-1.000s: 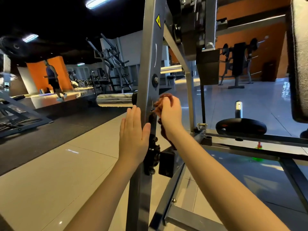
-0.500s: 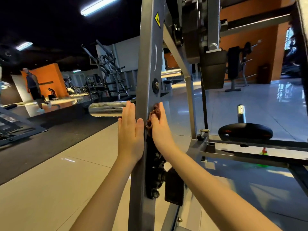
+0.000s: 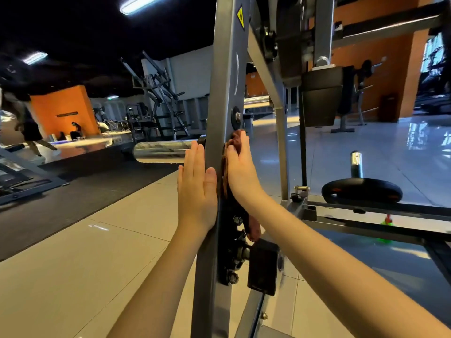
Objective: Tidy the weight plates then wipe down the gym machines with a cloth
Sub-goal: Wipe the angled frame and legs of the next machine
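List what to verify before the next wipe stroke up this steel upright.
1. Cloth between right hand and upright: ok, pressed against it.
2. Left hand bracing the opposite face: ok, flat on it.
3. Path upward free: not ok, a bolt sits just above the cloth.
4. Cloth's hanging end free of the bracket bolts: cannot tell, it hangs close beside them.
5. Weight plate seated on its peg: ok.

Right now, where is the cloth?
Head view, centre: the reddish-brown cloth is pressed under the right hand against the right face of the grey upright post, just below its round bolt.
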Tool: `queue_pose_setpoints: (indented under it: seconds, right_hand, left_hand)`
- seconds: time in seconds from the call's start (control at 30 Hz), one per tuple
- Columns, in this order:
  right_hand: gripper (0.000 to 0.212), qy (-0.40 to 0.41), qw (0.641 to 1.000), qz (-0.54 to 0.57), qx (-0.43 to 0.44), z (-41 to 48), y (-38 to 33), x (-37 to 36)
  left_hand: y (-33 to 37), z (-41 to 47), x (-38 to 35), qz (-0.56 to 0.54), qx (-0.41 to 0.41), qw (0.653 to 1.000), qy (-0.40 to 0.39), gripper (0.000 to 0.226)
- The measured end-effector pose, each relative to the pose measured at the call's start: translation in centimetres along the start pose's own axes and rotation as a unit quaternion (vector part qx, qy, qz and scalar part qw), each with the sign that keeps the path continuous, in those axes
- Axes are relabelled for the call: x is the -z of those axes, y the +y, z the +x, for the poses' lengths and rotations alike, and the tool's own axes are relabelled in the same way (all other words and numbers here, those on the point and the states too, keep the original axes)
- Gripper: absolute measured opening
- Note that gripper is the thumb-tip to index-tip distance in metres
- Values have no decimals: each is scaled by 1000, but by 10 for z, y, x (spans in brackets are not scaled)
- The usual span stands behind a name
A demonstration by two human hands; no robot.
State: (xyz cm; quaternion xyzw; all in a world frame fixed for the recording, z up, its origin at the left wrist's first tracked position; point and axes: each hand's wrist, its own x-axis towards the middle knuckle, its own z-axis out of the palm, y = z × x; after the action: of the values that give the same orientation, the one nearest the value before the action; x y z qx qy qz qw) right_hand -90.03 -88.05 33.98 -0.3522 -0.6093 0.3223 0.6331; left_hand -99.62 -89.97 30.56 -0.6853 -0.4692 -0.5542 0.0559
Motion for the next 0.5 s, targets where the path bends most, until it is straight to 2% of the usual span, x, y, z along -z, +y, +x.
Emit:
queue_pose_setpoints:
  seconds: [0.13, 0.3, 0.5]
  right_hand:
    - [46, 15, 996, 11, -82, 31, -7, 8]
    - [55, -4, 999, 0, -41, -10, 5, 1]
    - [51, -14, 999, 2, -42, 3, -3, 6]
  left_hand:
    - [3, 0, 1, 10, 9, 1000, 0, 65]
    - [3, -1, 1, 16, 2, 1000, 8, 64]
    - [1, -1, 0, 24, 1, 1000, 6, 62]
